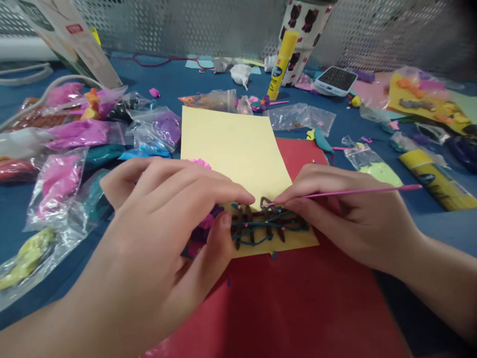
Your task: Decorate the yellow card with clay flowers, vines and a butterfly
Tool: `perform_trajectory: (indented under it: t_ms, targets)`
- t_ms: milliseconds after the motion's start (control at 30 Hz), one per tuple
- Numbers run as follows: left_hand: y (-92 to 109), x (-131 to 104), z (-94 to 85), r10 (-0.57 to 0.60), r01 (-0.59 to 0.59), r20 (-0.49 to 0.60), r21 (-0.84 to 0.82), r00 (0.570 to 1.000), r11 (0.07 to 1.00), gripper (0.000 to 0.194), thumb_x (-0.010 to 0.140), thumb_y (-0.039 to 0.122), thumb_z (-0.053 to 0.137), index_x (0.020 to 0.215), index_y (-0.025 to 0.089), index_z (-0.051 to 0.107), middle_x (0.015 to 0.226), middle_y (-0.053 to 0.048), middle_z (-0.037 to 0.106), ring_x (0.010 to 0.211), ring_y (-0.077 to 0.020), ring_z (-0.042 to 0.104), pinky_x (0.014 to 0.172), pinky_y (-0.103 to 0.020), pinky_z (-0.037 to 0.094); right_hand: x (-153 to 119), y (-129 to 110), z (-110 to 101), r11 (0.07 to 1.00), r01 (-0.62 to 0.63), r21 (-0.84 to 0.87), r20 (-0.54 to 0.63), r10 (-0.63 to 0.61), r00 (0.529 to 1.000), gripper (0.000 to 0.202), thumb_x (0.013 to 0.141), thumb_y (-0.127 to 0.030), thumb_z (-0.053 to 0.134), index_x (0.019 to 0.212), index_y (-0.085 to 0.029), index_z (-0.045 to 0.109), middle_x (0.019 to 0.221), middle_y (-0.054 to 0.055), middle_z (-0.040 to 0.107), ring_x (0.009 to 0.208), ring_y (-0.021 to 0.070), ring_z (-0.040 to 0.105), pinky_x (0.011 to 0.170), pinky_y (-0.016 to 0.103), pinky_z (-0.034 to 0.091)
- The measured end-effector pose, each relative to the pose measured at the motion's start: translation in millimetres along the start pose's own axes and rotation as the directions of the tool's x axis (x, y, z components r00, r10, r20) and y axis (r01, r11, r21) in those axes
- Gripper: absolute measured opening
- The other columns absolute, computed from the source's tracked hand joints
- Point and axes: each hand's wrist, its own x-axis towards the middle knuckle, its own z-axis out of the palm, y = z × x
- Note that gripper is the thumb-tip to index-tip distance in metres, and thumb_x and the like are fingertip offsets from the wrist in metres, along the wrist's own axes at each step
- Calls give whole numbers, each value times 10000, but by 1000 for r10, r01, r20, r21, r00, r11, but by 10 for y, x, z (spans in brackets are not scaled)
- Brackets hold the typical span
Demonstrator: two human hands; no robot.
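A pale yellow sheet of paper (pixel 231 144) carries a brown clay fence (pixel 269 226) with dark teal vines and tiny pink dots across it. My right hand (pixel 346 214) pinches a thin pink modelling stick (pixel 357 192), its tip at the top of a fence post. Over the sheet's left side arches my left hand (pixel 160 233), thumb and forefinger apart with nothing visible between them, the forefinger tip close to the fence. Pink and purple clay pieces (pixel 206 221) show partly behind its fingers.
Under the sheet lies a red folder or card (pixel 290 303). Bags of coloured clay (pixel 80 132) crowd the left. An upright glue stick (pixel 282 64), a patterned tumbler (pixel 305 35) and a white device (pixel 335 81) stand behind. Another glue stick (pixel 436 176) lies right.
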Motion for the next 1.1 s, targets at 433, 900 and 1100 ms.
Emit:
perform_trajectory:
  t_ms: [433, 900, 1100]
  targets:
    - [-25, -15, 6, 16, -16, 0, -6, 1000, 1000, 187, 880, 199, 452, 989, 282, 579, 917, 47, 655, 902, -192, 573, 863, -392, 294, 3, 6, -15, 998, -4, 56, -22, 5, 1000, 122, 897, -135, 561, 881, -193, 667, 815, 10, 703, 733, 98, 648, 660, 206, 512]
    - [-12, -12, -42, 3, -3, 43, 4, 999, 1000, 249, 821, 121, 510, 1010, 269, 576, 968, 16, 658, 938, -217, 565, 902, -400, 338, -12, 32, -5, 987, -66, 148, 8, 66, 998, 118, 890, -152, 578, 886, -191, 690, 842, 30, 714, 757, 131, 663, 662, 239, 520]
    - [-35, -16, -33, 9, -10, 57, 3, 998, 1000, 257, 837, 114, 503, 1025, 279, 559, 959, 14, 639, 932, -214, 557, 886, -417, 352, -8, 33, -5, 991, -36, 130, -12, 38, 999, 130, 891, -143, 575, 884, -199, 692, 827, 19, 711, 743, 119, 654, 635, 225, 515]
